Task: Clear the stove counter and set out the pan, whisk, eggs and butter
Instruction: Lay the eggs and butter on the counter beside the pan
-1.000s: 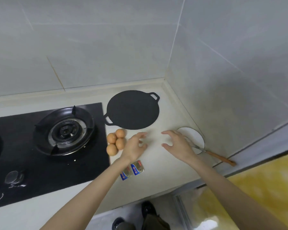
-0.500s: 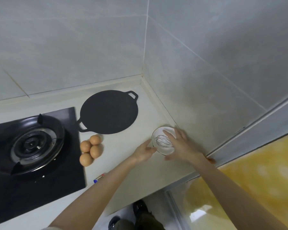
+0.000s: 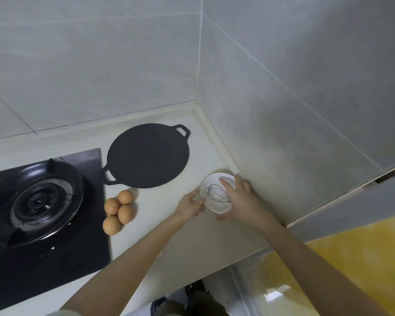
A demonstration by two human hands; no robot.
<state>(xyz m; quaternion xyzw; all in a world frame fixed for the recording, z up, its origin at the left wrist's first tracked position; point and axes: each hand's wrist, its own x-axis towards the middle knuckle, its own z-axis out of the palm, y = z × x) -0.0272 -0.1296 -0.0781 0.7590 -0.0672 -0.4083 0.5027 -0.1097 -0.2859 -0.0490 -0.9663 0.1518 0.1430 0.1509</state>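
Observation:
A small white bowl point(image 3: 211, 181) stands on the pale counter by the right wall, with a wire whisk point(image 3: 215, 194) lying in it. My right hand point(image 3: 241, 200) covers the bowl's right side, fingers over the far rim and thumb at the near rim, hiding the whisk's handle. The fingertips of my left hand point(image 3: 190, 205) touch the bowl's left rim. A flat black two-handled pan point(image 3: 148, 156) lies further back on the counter. Several brown eggs point(image 3: 119, 209) sit in a cluster beside the stove. No butter shows; my left forearm crosses the counter's front.
A black gas stove point(image 3: 39, 201) with one burner in view fills the left side. Tiled walls meet in a corner behind the pan. The counter's front edge point(image 3: 214, 269) runs diagonally, with the floor and a yellow surface below it.
Both hands moved right from the middle of the counter to the bowl and closed in on its two sides. The view swung right, and my arm now covers the spot where the butter packets lay.

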